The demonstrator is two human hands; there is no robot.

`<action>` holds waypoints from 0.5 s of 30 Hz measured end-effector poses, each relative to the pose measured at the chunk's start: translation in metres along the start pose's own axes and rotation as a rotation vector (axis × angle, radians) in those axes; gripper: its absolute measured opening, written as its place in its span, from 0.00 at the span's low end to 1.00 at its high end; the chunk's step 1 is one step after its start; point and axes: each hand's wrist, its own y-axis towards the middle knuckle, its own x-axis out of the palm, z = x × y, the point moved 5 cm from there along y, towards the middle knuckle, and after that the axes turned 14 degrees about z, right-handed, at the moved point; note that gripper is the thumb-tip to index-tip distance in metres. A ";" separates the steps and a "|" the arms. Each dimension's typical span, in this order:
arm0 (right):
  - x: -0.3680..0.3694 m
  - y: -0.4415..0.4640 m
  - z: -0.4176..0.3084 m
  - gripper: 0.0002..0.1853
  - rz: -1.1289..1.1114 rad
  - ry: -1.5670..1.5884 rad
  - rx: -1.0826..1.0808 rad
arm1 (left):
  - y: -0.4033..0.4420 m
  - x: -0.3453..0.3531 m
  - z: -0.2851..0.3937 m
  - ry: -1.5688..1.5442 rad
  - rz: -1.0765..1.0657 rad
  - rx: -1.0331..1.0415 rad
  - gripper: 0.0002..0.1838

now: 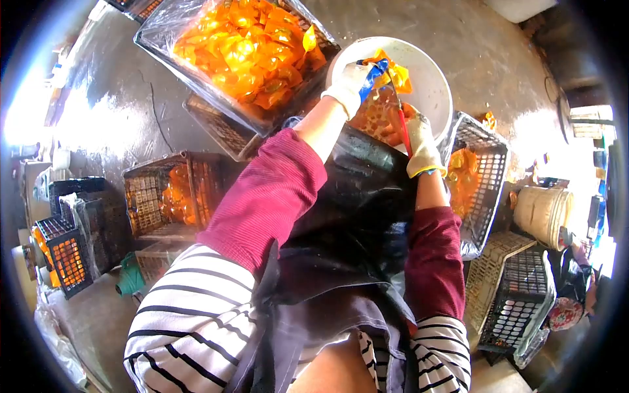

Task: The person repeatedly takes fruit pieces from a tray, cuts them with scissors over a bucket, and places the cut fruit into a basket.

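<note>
Over a white bucket point(440, 82), my left hand point(352, 86), in a pale glove with blue at the fingers, is closed on a shiny orange packet point(401, 77). My right hand point(421, 136), in a pale glove with a yellow cuff, is closed around a red-handled tool point(403, 128). Its thin dark blade reaches up to the packet; I cannot tell whether it is scissors or a knife. Inside the bucket lies a mass of orange-brown pieces point(372, 112). A plastic-lined crate point(157, 49) heaped with orange packets point(252, 49) stands to the left of the bucket.
Right of the bucket stands a lined black crate point(495, 164) with orange packets point(464, 180). Another crate point(145, 196) with orange contents is at left. Stacked crates point(517, 298) and a pale bucket point(542, 216) are at right. The floor point(118, 108) looks wet.
</note>
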 end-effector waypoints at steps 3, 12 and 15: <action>0.000 0.005 0.008 0.18 0.017 -0.020 -0.034 | -0.021 -0.003 0.022 -0.045 0.085 -0.080 0.23; -0.001 -0.016 -0.026 0.14 0.085 -0.199 -0.081 | -0.028 -0.003 0.043 -0.090 0.171 0.016 0.21; -0.004 0.009 0.002 0.14 0.184 -0.345 -0.308 | -0.032 0.000 0.044 -0.150 0.104 -0.132 0.21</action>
